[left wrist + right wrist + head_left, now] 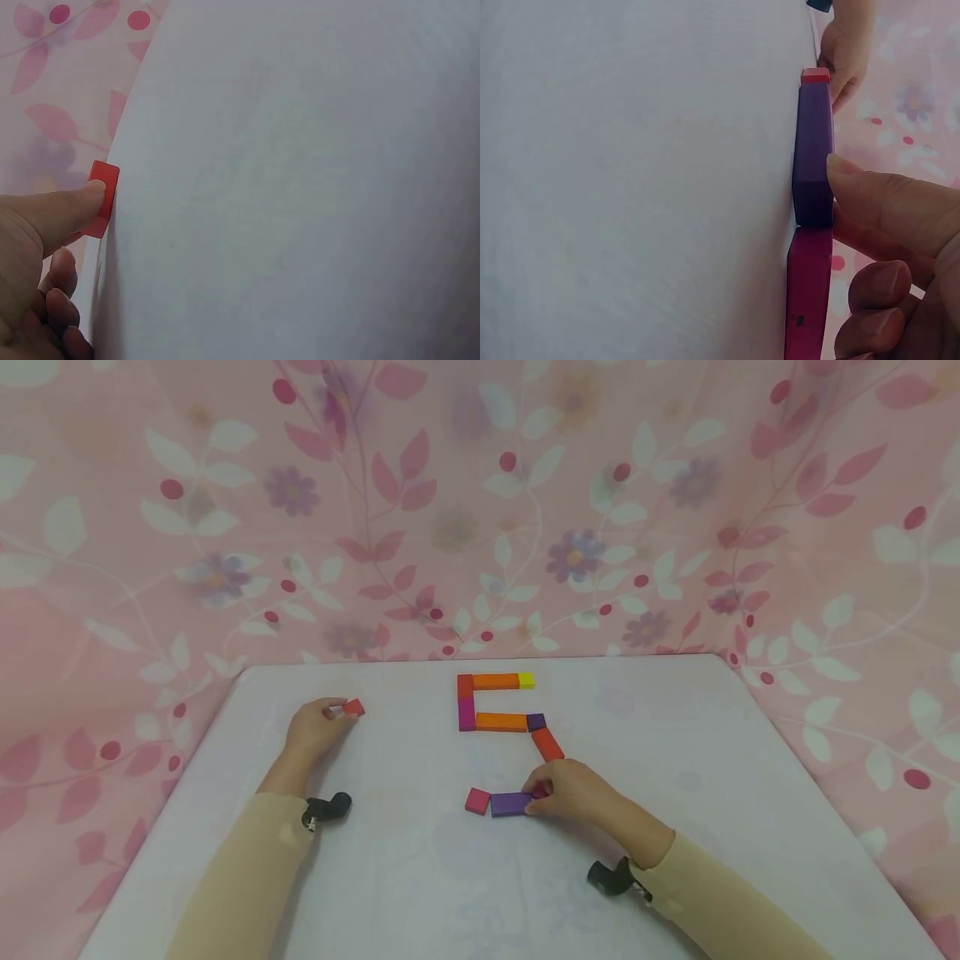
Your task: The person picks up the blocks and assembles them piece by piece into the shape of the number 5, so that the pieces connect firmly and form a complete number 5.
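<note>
At the table's left side my left hand (pixel 315 727) pinches a small red block (pixel 355 707) between thumb and fingers. The left wrist view shows the thumb flat on this red block (pixel 109 180). My right hand (pixel 572 792) pinches the right end of a purple block (pixel 508 804) lying on the table. Against that block's left end sits a small pinkish-red block (pixel 477 801). A magenta block (pixel 808 292) meets its other end, mostly hidden by the right hand in the head view. Just beyond the right hand lies a slanted red-orange block (pixel 547 744).
Farther back, a red block (pixel 465 686) and a magenta block (pixel 467 714) form a column. From it run an orange block (pixel 495 682) with a yellow block (pixel 527 681), and another orange block (pixel 501 722) with a dark purple block (pixel 536 722). Floral cloth (pixel 480 527) rises behind the white table (pixel 390 893).
</note>
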{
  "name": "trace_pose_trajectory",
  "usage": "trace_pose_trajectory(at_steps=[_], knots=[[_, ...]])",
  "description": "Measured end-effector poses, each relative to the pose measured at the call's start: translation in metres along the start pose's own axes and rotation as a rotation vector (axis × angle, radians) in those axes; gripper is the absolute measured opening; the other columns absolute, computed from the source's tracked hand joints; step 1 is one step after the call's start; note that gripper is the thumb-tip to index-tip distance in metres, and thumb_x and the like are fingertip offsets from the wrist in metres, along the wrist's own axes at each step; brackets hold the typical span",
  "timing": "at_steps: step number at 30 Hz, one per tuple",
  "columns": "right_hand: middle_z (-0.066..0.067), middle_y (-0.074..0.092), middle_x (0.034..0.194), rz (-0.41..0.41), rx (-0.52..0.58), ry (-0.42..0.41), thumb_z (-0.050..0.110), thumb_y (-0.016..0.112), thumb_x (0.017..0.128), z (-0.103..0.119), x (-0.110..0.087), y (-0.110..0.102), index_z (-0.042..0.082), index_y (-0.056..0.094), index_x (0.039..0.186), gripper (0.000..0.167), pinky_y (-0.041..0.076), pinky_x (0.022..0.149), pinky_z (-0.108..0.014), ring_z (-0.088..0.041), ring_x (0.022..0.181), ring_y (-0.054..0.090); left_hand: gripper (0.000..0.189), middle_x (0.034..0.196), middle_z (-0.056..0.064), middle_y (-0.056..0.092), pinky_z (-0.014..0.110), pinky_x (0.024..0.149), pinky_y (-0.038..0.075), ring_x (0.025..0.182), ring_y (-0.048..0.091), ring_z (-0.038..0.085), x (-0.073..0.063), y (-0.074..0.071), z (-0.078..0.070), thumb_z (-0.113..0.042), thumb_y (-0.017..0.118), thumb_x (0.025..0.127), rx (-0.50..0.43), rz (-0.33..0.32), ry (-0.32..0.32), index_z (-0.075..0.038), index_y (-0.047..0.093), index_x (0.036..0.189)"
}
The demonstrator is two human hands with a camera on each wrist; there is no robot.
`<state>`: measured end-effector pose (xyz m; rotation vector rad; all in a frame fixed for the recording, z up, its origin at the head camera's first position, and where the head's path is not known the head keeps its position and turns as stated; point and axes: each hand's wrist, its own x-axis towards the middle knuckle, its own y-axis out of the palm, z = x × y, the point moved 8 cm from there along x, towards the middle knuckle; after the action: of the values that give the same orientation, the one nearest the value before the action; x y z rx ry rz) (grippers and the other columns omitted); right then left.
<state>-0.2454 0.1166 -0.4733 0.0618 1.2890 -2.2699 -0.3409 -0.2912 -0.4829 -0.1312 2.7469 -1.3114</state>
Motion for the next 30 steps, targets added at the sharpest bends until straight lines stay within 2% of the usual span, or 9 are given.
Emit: trace_pose_trajectory(at_steps=[8,17,23,30], knots=[[0.010,0.062,0.076,0.002,0.002,-0.003,0.025,0.085,0.081,0.001,0.000,0.000,0.022,0.079,0.101,0.021,0.046,0.072,-0.034,-0.016,0.077,0.054,0.048,0.120,0.025,0.059,0.051,0.092,0.045,0.106,0.055,0.038,-0.001,0.002,0.003,-0.034,0.068,0.095,-0.020,0.012,-0.025,-0.005,0.062,0.134],[0.009,0.061,0.075,-0.004,-0.003,0.003,0.025,0.085,0.080,0.000,0.000,0.000,0.023,0.079,0.100,0.020,0.045,0.071,-0.033,-0.016,0.077,0.054,0.048,0.118,0.022,0.060,0.050,0.091,0.046,0.105,0.055,0.036,-0.004,0.009,-0.001,-0.035,0.072,0.092,-0.058,0.043,-0.029,-0.007,0.065,0.131],[0.008,0.061,0.075,0.000,0.005,0.009,0.026,0.086,0.080,-0.001,0.000,0.000,0.023,0.079,0.100,0.021,0.046,0.071,-0.033,-0.016,0.077,0.054,0.047,0.111,0.021,0.062,0.048,0.088,0.046,0.101,0.056,0.034,-0.010,0.015,-0.011,-0.035,0.075,0.089,-0.044,0.053,0.029,-0.007,0.068,0.127],[0.008,0.061,0.075,-0.004,0.000,0.005,0.025,0.085,0.081,0.000,0.000,0.000,0.022,0.079,0.100,0.020,0.045,0.071,-0.033,-0.016,0.077,0.054,0.044,0.099,0.014,0.062,0.042,0.082,0.044,0.094,0.054,0.030,-0.025,0.027,-0.032,-0.033,0.079,0.085,-0.025,0.101,0.100,-0.008,0.072,0.121]])
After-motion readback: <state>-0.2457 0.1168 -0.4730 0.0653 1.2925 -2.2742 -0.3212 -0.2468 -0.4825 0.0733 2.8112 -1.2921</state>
